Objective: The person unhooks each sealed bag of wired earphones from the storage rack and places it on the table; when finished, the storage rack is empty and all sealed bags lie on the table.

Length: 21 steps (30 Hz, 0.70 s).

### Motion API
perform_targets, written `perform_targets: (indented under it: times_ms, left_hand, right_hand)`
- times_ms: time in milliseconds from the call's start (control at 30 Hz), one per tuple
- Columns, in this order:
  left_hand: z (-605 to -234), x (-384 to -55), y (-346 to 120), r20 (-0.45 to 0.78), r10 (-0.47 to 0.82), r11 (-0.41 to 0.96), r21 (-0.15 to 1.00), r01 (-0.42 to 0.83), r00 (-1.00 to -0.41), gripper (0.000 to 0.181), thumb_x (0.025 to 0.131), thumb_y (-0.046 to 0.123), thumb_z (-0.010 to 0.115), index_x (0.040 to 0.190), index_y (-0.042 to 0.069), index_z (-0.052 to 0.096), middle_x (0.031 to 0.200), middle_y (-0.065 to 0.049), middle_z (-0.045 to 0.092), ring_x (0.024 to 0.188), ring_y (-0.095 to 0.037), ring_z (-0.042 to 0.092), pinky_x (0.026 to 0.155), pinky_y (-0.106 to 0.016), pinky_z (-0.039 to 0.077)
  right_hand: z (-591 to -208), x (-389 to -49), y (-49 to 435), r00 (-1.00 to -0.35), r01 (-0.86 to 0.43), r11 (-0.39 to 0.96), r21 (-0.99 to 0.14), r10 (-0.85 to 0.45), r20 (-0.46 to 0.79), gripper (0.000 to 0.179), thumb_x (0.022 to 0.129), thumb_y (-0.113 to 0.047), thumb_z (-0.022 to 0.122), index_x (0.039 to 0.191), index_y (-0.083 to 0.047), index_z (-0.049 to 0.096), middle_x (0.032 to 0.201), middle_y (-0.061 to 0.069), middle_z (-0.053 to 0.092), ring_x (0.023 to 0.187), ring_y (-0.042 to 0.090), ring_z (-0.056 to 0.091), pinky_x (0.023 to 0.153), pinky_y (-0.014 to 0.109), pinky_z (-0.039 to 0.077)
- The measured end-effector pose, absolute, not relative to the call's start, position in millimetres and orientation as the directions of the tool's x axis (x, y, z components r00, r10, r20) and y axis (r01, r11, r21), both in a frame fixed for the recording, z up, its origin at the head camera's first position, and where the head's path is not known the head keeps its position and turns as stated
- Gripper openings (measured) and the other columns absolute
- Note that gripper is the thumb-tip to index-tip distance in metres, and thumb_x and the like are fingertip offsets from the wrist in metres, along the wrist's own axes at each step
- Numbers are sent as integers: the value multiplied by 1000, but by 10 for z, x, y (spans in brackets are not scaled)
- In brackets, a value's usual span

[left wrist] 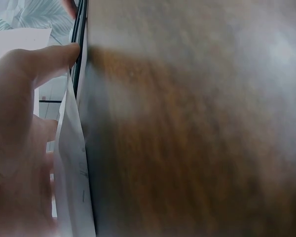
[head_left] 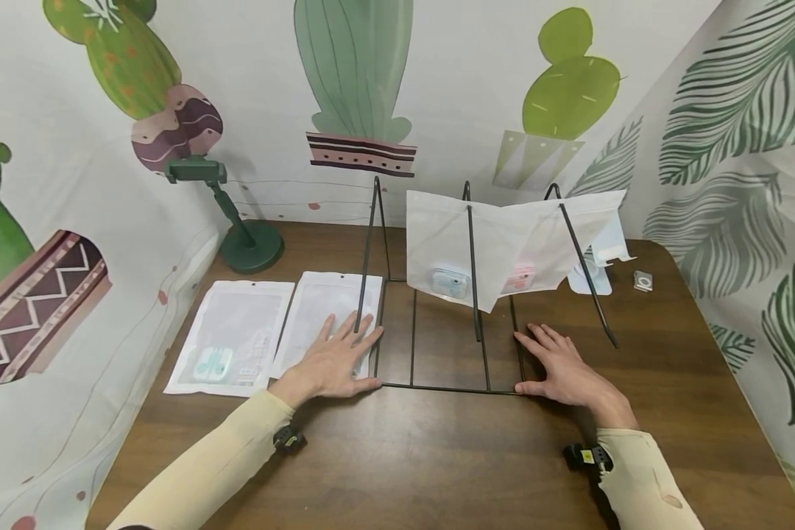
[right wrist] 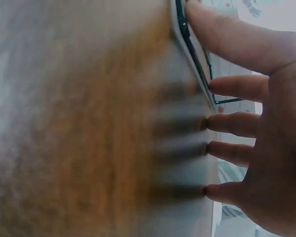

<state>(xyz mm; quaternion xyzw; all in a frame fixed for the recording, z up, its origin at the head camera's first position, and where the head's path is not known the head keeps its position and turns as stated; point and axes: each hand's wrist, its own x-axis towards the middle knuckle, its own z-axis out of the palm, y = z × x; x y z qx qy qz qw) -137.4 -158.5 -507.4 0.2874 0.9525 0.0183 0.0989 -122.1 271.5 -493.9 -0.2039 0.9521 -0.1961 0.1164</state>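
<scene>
A black wire rack [head_left: 450, 389] stands on the wooden table, its three upright arms leaning up at the back. My left hand [head_left: 334, 361] lies with fingers spread at the rack's left side, overlapping a flat white pouch [head_left: 324, 298]; in the left wrist view, the thumb [left wrist: 59, 58] reaches the black wire. At the opposite side is my right hand [head_left: 563, 372], fingers extended, with thumb [right wrist: 232, 37] and index finger at the wire in the right wrist view. Two white pouches hang on the rack: one [head_left: 437, 235] with a bluish item inside, another [head_left: 550, 239] with a pink one.
Left of the covered pouch lies another white pouch [head_left: 245, 316] with a mint-coloured item inside. A dark green phone stand [head_left: 252, 246] is at the back left. Behind the rack's right end are a pale blue stand [head_left: 611, 239] and a small grey piece with a ring [head_left: 643, 280].
</scene>
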Motion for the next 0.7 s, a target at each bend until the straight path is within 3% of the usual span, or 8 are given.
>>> perform_targets:
  times_ms: [233,433,700]
  left_hand:
    - [-5074,-1372,-1588,-178,550,835,92,542,-816,94,84,78,42,157,24,17,164,-7,12,151,-30,6,118,-60,2]
    - [-5073,-1367,-1594,-177,548,836,98,539,-818,94,84,78,43,157,24,18,164,-8,13,151,-31,6,118,-61,3]
    - [-5098,-1380,-1578,-176,550,835,103,540,-817,95,84,78,43,157,25,17,164,-7,12,151,-31,7,118,-61,3]
  right_hand:
    - [-4883,-1204,2687,-920,-352,818,-454,-391,9,64,83,-32,78,136,-5,54,140,23,50,128,44,46,102,61,40]
    - [-4867,-1178,2638,-919,-392,786,-478,-356,170,47,84,-22,77,125,-7,62,127,16,63,116,37,59,93,56,48]
    - [-4877,-1142,2530,-901,-428,758,-493,-315,297,46,80,-16,80,123,-10,63,120,11,66,108,32,64,86,52,53]
